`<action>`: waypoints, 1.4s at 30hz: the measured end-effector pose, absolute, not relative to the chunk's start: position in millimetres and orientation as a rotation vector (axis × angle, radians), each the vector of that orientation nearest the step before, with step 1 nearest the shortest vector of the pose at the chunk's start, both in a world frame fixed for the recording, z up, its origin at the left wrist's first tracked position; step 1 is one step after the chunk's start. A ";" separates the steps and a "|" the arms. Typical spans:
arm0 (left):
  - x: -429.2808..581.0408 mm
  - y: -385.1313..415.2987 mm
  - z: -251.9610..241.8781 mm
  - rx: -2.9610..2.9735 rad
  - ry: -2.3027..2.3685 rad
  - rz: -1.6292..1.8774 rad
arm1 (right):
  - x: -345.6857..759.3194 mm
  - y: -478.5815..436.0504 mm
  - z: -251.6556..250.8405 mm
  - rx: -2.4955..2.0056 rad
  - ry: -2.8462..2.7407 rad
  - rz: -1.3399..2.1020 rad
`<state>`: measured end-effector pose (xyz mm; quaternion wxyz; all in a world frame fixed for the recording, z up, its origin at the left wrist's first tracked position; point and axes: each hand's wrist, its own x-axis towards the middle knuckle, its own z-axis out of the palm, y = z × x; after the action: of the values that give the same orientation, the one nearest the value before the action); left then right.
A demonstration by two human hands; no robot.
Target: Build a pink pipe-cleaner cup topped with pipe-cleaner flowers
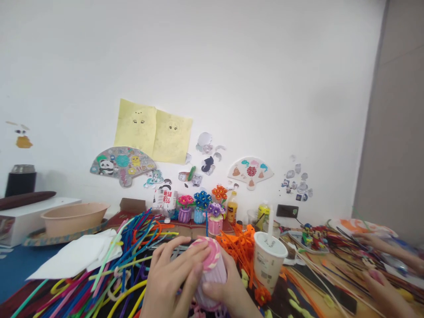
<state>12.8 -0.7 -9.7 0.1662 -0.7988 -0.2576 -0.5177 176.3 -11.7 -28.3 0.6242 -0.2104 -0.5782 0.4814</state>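
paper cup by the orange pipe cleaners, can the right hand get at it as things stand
Likely yes, once the right hand lets go of the lilac pot: the paper cup stands close by, its upper side unblocked, though a small orange flower lies at its base.

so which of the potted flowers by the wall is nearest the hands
The purple flowers in the pink pot: they stand foremost, just beyond the held lilac piece, while the pink flowers, blue flowers and orange flowers sit farther back.
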 end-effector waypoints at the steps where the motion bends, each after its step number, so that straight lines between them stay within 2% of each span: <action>1: 14.1 0.4 -12.3 -2.313 -0.811 -1.514 | 176.2 -10.8 -28.3 -0.506 -1.315 1.115; 4: 20.1 3.3 -19.7 -2.429 -1.095 -1.755 | 175.8 -8.1 -29.4 -0.584 -1.298 1.093; 8: 27.1 7.6 -21.8 -2.514 -1.445 -2.259 | 173.6 -4.8 -33.4 -0.574 -1.136 1.169; 11: 28.9 9.4 -19.5 -2.607 -1.551 -2.395 | 171.8 -3.9 -34.8 -0.450 -1.004 1.307; 16: 29.3 8.9 -25.1 -2.823 -1.389 -2.217 | 172.3 -4.5 -31.2 -0.398 -0.913 1.402; 28: 25.5 11.3 -20.7 -2.586 -1.211 -2.074 | 171.4 -0.6 -33.8 -0.496 -1.182 0.994; 33: 24.3 10.8 -23.2 -2.413 -1.050 -1.700 | 179.5 3.4 -35.1 -0.576 -1.241 0.930; 42: 11.6 14.9 -18.4 -2.385 -1.098 -1.608 | 175.9 -9.9 -18.0 -0.556 -1.376 1.022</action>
<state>11.6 14.9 -18.4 0.0312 -0.7743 -0.3564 -0.5220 175.9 -9.9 -18.0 0.6207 -0.2421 -0.5986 0.4447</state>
